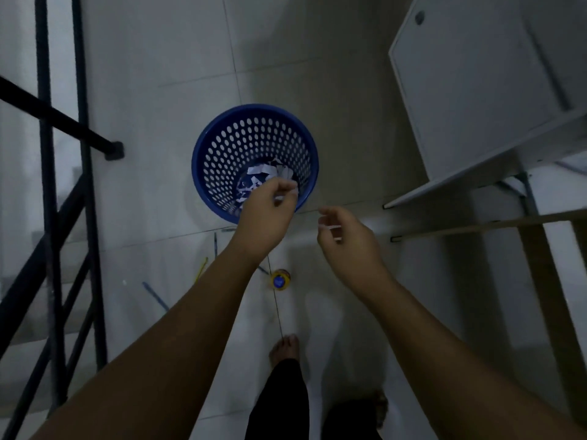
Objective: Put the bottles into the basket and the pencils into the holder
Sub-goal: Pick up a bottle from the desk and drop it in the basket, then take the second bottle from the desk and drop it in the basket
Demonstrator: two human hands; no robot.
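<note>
A blue perforated basket stands on the pale tiled floor, with crumpled white and blue bottles at its bottom. My left hand hovers over the basket's near rim, fingers loosely curled, with nothing clearly in it. To its right, my right hand hangs beside the basket, fingers apart and empty. Pencils lie on the floor below my left forearm: a blue pencil, a yellow pencil and another blue pencil. A small round yellow holder with a blue inside stands between my arms.
A black metal frame rises along the left side. A white cabinet and a wooden board fill the right. My bare feet stand on the tiles near the bottom. The light is dim.
</note>
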